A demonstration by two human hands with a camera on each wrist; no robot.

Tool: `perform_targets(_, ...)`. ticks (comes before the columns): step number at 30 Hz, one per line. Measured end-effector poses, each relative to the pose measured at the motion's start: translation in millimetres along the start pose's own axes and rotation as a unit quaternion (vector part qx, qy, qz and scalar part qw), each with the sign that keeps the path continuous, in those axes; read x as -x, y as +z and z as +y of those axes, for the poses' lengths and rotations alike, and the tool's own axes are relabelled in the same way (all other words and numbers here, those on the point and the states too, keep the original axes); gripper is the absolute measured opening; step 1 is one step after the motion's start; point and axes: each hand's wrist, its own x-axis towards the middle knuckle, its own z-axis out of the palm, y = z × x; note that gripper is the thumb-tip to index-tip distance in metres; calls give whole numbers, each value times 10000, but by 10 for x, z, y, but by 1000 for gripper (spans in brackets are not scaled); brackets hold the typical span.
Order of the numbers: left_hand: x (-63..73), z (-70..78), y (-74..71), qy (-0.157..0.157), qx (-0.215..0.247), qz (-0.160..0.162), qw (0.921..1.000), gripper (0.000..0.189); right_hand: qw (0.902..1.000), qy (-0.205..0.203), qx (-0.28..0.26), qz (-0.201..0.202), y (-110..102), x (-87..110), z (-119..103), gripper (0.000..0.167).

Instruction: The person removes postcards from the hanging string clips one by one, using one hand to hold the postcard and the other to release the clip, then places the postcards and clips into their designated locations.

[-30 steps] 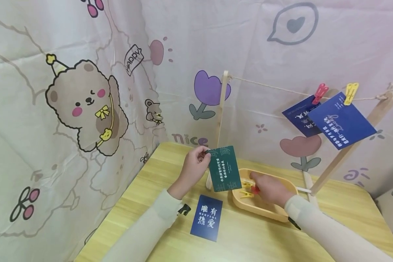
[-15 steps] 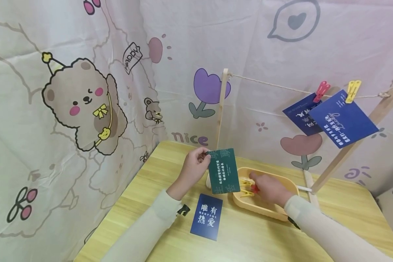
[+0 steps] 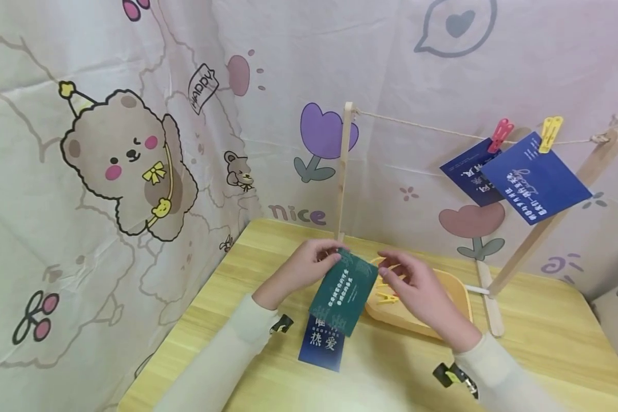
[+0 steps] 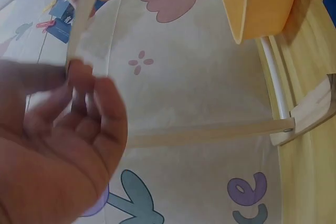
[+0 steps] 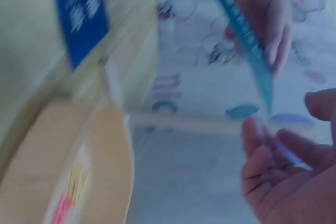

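Note:
A green card with white writing (image 3: 346, 293) hangs tilted from my left hand (image 3: 313, 266), which pinches its upper left corner between thumb and fingers. In the left wrist view that card (image 4: 85, 11) shows nearly edge-on. My right hand (image 3: 423, 289) is beside the card's upper right corner, its thumb and fingers apart; the right wrist view shows nothing gripped in them, though it is blurred. Beneath the green card a blue card (image 3: 321, 353) lies on the table, partly covered from sight. Yellow clothespins (image 3: 387, 298) lie in the yellow tray (image 3: 445, 330), with a pinkish-red one (image 5: 63, 211) among them.
A rope (image 3: 417, 124) stretches between two wooden posts. From it hang a dark blue card (image 3: 466, 171) under a red clothespin (image 3: 502, 135) and a blue card (image 3: 538, 180) under a yellow clothespin (image 3: 550, 135). A printed cloth (image 3: 391, 51) stands behind the table.
My right hand has left the red clothespin in the tray and moved up and left to the green card. The green card has turned and come lower, over the blue card.

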Motion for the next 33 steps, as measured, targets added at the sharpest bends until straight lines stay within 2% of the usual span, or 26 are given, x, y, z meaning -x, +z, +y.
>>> perform_targets(4, 15, 62, 32, 295, -216, -824, 9959, 32, 9991, 336, -271, -38, 167, 99, -94, 24)
perform_targets(6, 28, 68, 71, 390, -200, -1018, 9938, 33, 9977, 536, -425, 10, 225, 145, -78, 15)
perform_targets(9, 92, 71, 129, 432, -349, -959, 9938, 35, 9939, 828, -719, 126, 290, 220, -29, 10)
perform_targets(12, 238, 74, 175, 389, -1018, -760, 9911, 45, 9883, 1074, -1043, 298, 336, 282, 16, 11)
perform_targets(14, 377, 88, 197, 315, -1690, -692, 9827, 56, 9862, 1124, -1165, 340, 360, 298, 39, 12)
perform_targets(16, 531, 94, 214, 222, -2332, -665, 9699, 68, 9872, 1064, -1159, 264, 383, 280, 53, 12)
perform_targets(18, 682, 88, 226, 137, -2718, -735, 9594, 87, 9900, 932, -1051, 100, 403, 235, 59, 13)
perform_targets(21, 862, 49, 244, 130, -3014, -991, 9482, 122, 9921, 783, -962, -210, 462, 137, 74, 15)
perform_targets(23, 930, 21, 284, 218, -3113, -1215, 9423, 144, 9923, 760, -913, -354, 489, 94, 90, 16)
perform_targets(25, 959, 1, 339, 370, -3264, -1378, 9344, 157, 9922, 792, -855, -444, 506, 71, 108, 16)
perform_targets(29, 981, -24, 398, 518, -3310, -1465, 9307, 165, 9927, 802, -734, -517, 533, 36, 122, 17)
perform_targets(33, 1019, -49, 374, 471, -3343, -1356, 9315, 164, 9910, 723, -850, -733, 595, -3, 125, 18)
